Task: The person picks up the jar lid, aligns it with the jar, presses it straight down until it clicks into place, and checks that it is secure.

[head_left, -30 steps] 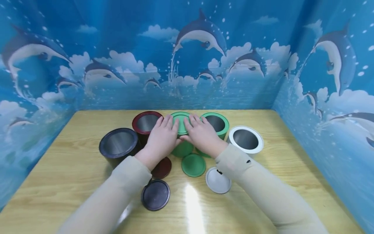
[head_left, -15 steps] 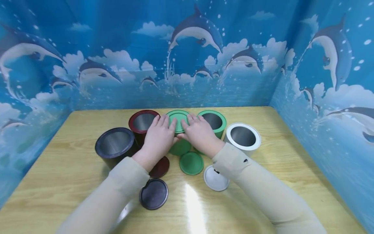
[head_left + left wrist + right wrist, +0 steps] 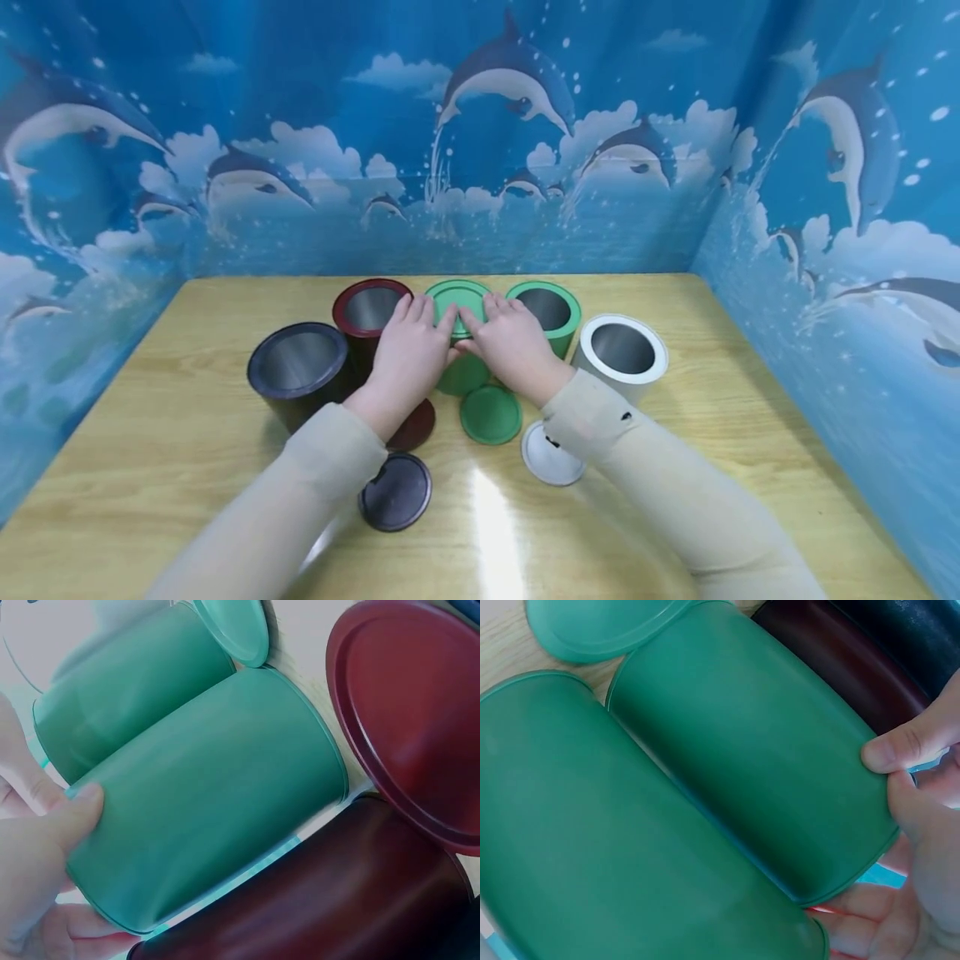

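Observation:
In the head view, a light green lid [image 3: 459,298] covers the middle green canister [image 3: 463,375]. My left hand [image 3: 411,346] lies over its left rim, my right hand [image 3: 513,342] over its right rim, with fingertips on the lid. The two index fingertips nearly meet there. In the left wrist view, the left thumb [image 3: 84,810] presses the canister's wall near the top, while other fingers reach round the rim. The right wrist view shows both thumbs close together on that wall and right-hand fingers [image 3: 859,915] round the rim. Part of the lid is hidden beneath the hands.
An open black canister [image 3: 298,367] and a dark red one [image 3: 348,308] stand left; an open green one [image 3: 573,321] and a white one [image 3: 660,358] right. Green [image 3: 491,415], white [image 3: 551,454], dark red [image 3: 415,427] and black [image 3: 396,493] lids lie in front on the table.
The right index finger has shifted slightly left over the lid, closer to the left one. Both hands stay on the same canister; the head view has shifted a little.

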A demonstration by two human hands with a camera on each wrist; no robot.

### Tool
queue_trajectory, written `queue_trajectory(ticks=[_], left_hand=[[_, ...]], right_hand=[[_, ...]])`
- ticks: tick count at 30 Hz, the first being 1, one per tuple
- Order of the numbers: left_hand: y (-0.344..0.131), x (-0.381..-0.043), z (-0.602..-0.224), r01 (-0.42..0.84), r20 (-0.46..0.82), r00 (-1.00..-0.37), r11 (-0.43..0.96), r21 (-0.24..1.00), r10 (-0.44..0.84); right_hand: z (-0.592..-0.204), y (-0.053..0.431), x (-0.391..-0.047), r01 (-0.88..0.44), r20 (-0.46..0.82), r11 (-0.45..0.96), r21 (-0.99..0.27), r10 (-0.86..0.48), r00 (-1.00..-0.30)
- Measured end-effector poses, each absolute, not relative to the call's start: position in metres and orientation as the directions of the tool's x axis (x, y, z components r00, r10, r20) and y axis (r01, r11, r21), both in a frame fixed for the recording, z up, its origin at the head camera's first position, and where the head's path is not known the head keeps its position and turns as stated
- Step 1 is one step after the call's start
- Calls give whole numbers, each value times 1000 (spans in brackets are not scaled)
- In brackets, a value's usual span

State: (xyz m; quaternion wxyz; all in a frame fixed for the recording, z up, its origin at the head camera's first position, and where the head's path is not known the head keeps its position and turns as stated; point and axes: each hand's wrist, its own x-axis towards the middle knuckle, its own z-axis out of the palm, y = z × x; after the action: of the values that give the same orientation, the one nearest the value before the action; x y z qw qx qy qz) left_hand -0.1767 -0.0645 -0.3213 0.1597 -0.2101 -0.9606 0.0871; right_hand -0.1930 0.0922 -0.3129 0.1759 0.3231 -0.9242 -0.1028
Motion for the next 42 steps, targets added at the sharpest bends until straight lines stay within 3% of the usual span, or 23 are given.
queue_trajectory(ticks=[13,22,27,32,42], left_hand=[[-68,-175,-326,380,262,-867,902,-203,424],[-66,-173,-332,392,353,-824,896,-208,442],[-64,-170,-326,374,278,-866,908,-190,415],[-66,-166,-320,355,168,-911,924,-139,376],[-69,-154,-321,411,208,-875,898,-156,437]], right_hand=[[-315,88,-192,-563,212,755,337,-643,-736],[-319,90,-189,-555,214,742,375,-652,-727],[-318,94,-187,-563,233,764,315,-637,-734],[-317,98,-183,-574,148,790,218,-608,-780],[-315,116,-172,-569,71,802,182,-588,-806]])
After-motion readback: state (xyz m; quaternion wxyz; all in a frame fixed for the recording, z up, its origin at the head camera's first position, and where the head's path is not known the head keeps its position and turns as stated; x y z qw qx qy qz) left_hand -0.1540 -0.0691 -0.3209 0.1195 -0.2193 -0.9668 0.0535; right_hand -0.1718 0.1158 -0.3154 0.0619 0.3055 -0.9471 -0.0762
